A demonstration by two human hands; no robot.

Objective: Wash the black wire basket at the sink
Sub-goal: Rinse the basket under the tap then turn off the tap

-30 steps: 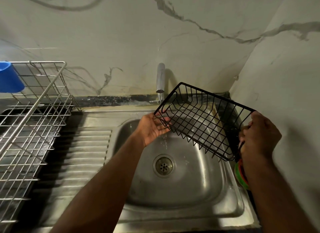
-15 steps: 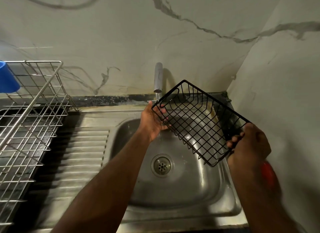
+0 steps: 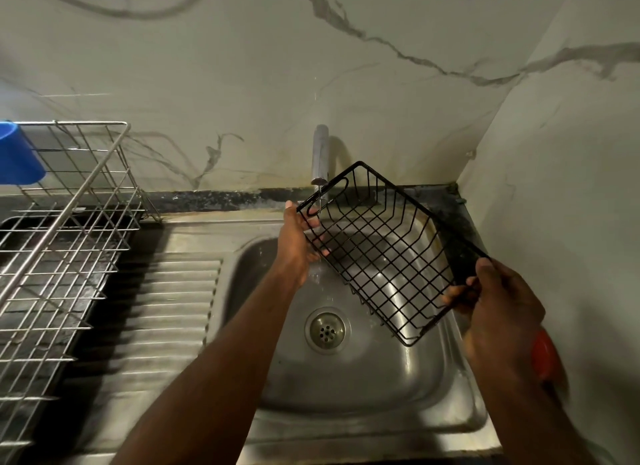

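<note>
The black wire basket (image 3: 388, 253) hangs tilted above the steel sink (image 3: 349, 371), its open side facing me. My left hand (image 3: 298, 243) holds its left end, fingers spread against the wires beside the handle slot. My right hand (image 3: 498, 302) grips its right end, thumb over the rim and fingers curled under. A thin stream of water falls from the tap (image 3: 320, 156) onto the basket's left end and runs down past my left hand into the sink.
A steel dish rack (image 3: 62, 243) stands on a dark tray at the left, with a blue cup (image 3: 17, 156) at its back. The ribbed drainboard (image 3: 166, 322) lies between rack and sink. Something red (image 3: 543, 357) lies on the sink's right edge behind my right wrist. Marble walls close off the back and right.
The basket has turned, its left end rising toward the tap and its right end dropping. My right hand moved down and left with it. Water now runs onto the basket.
</note>
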